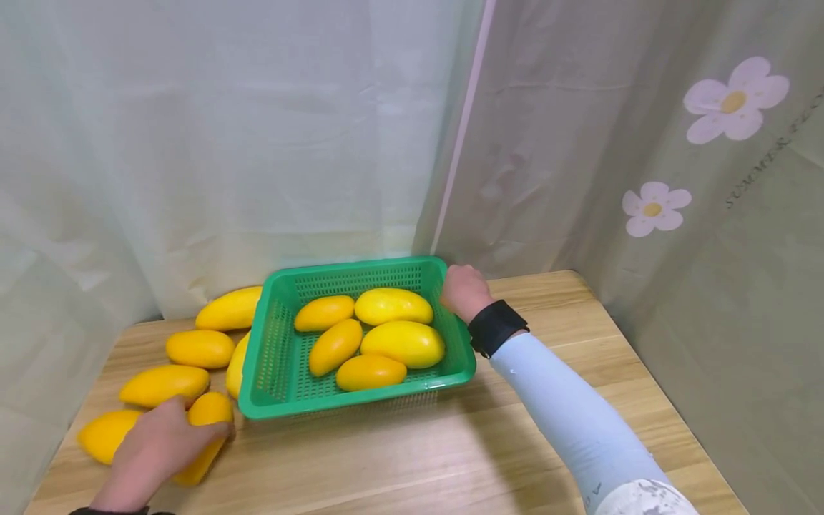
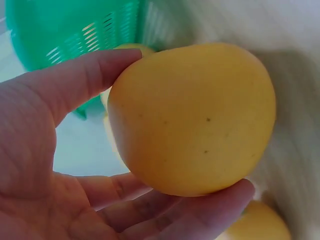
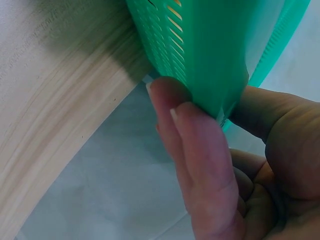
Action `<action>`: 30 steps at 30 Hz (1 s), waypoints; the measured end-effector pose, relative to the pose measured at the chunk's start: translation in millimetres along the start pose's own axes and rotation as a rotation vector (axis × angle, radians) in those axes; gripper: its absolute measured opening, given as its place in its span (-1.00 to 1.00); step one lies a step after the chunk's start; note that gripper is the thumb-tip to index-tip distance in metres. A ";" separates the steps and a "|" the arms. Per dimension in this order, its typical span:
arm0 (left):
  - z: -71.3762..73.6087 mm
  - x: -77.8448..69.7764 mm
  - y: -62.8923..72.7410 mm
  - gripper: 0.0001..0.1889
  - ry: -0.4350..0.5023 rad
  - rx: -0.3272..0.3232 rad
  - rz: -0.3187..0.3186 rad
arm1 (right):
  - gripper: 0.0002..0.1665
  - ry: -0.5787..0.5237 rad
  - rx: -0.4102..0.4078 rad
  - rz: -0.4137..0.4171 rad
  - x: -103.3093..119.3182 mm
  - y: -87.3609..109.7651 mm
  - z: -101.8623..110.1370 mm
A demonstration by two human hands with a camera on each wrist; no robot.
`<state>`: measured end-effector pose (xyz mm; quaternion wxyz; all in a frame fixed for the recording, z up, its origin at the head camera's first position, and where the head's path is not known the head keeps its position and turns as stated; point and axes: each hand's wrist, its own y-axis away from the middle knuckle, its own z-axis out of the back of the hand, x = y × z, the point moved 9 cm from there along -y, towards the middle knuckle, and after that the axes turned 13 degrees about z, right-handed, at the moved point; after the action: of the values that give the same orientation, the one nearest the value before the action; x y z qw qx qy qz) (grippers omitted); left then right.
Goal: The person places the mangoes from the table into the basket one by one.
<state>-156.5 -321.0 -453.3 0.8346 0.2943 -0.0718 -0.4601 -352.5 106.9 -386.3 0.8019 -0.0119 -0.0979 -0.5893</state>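
My left hand (image 1: 161, 445) grips a yellow mango (image 2: 195, 120) between thumb and fingers, at the table's left front. In the head view that mango stands slightly tilted, partly behind the hand. My right hand (image 1: 466, 290) holds the right rim of a green plastic basket (image 1: 357, 403); in the right wrist view its thumb and fingers (image 3: 205, 145) pinch the basket's wall from both sides. Inside the basket lie several mangoes, among them a large yellow one (image 1: 404, 343) and a smaller orange one (image 1: 371, 373).
Left of the basket, more mangoes lie on the wooden table (image 1: 412, 458), including one at the back (image 1: 228, 309) and one beside the left hand (image 1: 164, 385). A pale curtain (image 1: 257, 143) hangs behind the table and along its sides.
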 end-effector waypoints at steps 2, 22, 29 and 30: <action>9.9 0.7 3.3 0.20 0.002 -0.040 -0.009 | -0.90 0.000 -0.008 0.000 -0.3 -0.1 0.2; 101.2 -56.9 90.4 -0.10 0.383 -0.704 -0.227 | -0.90 -0.004 -0.013 0.000 -2.4 -0.4 -1.3; 85.4 -99.1 99.2 -0.16 0.467 -0.720 -0.399 | -0.89 -0.019 -0.007 -0.010 -0.4 2.2 -0.7; 81.5 -104.3 98.6 -0.16 0.470 -0.710 -0.425 | -0.89 -0.024 -0.008 -0.012 -0.2 2.5 -0.5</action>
<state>-175.8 -231.5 -316.0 0.7646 0.0952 0.3426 -0.5375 -350.1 107.8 -386.6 0.7971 -0.0213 -0.1051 -0.5943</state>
